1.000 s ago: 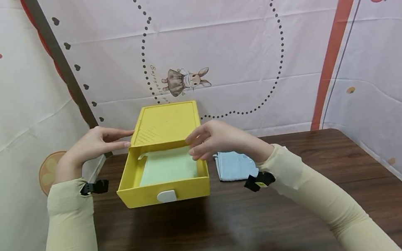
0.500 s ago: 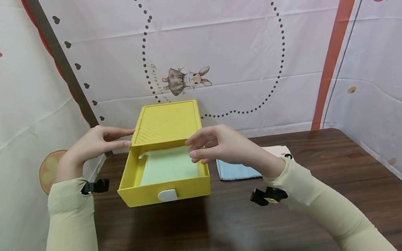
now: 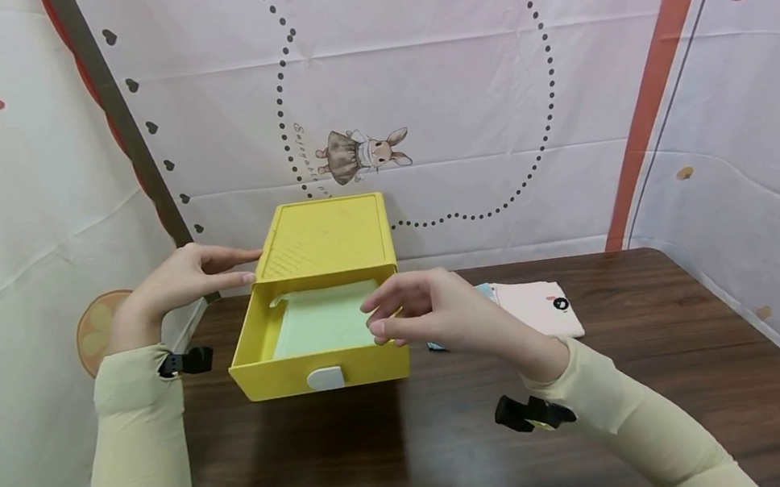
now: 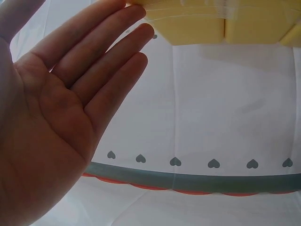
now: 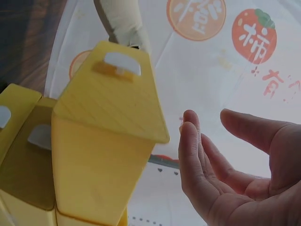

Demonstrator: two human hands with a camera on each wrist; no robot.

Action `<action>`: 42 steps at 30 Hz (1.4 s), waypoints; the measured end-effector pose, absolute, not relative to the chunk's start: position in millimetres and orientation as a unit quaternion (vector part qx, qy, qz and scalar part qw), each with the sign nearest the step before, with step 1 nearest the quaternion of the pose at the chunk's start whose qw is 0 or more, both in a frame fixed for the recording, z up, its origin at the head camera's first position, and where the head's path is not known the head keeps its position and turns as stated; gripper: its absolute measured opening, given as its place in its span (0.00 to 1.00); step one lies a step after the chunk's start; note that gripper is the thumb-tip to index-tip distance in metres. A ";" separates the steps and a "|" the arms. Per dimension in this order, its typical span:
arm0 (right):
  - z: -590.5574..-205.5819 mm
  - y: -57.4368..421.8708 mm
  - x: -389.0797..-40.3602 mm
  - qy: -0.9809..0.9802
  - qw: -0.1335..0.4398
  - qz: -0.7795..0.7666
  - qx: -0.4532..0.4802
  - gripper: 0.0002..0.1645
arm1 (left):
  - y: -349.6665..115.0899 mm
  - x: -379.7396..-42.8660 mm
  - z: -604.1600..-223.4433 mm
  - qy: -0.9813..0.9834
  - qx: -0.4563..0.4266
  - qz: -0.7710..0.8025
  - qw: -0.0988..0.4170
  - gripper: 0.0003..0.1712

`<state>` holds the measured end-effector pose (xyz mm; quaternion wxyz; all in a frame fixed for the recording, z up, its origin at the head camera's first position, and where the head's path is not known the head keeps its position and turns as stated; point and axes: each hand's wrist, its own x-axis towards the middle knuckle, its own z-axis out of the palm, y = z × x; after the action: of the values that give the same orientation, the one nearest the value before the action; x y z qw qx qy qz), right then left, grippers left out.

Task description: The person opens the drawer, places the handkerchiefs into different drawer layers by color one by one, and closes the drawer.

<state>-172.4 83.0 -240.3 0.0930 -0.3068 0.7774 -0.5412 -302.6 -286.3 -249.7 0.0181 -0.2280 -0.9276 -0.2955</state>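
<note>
A yellow drawer cabinet point(image 3: 330, 234) stands on the table with its top drawer point(image 3: 268, 380) pulled out. In that drawer lies a pale green folded cloth point(image 3: 323, 325). My left hand point(image 3: 183, 281) touches the cabinet's left side, its fingers straight in the left wrist view. At the drawer's right edge hovers my right hand point(image 3: 442, 314), fingers loosely bent and nothing between them. From the right wrist camera, the drawer's front with its white handle point(image 5: 123, 63) shows beside the hand. Whether the right fingers touch the drawer's rim cannot be told.
Right of the cabinet, partly behind my right hand, lie a folded pink cloth point(image 3: 540, 306) and a bit of light blue cloth point(image 3: 487, 292). Lower drawers with white handles point(image 5: 40, 136) sit closed. Printed fabric point(image 3: 475, 103) encloses the dark wooden table point(image 3: 667, 356).
My right hand has come down and nearer along the drawer's right side, uncovering the pink cloth behind it. The left hand and the drawer stay where they were.
</note>
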 end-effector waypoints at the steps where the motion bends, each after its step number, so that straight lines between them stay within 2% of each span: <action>1: -241.5 82.7 -170.3 0.778 0.092 -0.541 -0.306 0.15 | -286.3 -302.7 -249.9 -0.927 -0.228 -0.296 0.018 0.28; 20: -278.2 75.7 -146.2 0.795 0.044 -0.489 -0.356 0.14 | -284.2 -301.6 -247.9 -0.926 -0.231 -0.299 0.014 0.27; 32: -300.6 64.7 -142.2 0.818 0.031 -0.466 -0.336 0.11 | -286.1 -301.5 -248.9 -0.928 -0.230 -0.294 0.018 0.28; 42: -317.7 51.7 -145.0 0.826 0.022 -0.459 -0.326 0.13 | -285.7 -301.4 -249.5 -0.927 -0.227 -0.300 0.015 0.28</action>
<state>-145.0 51.7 -317.7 0.0215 -0.3262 0.8261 -0.4591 -301.4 -285.7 -249.5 0.0151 -0.2269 -0.9266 -0.2996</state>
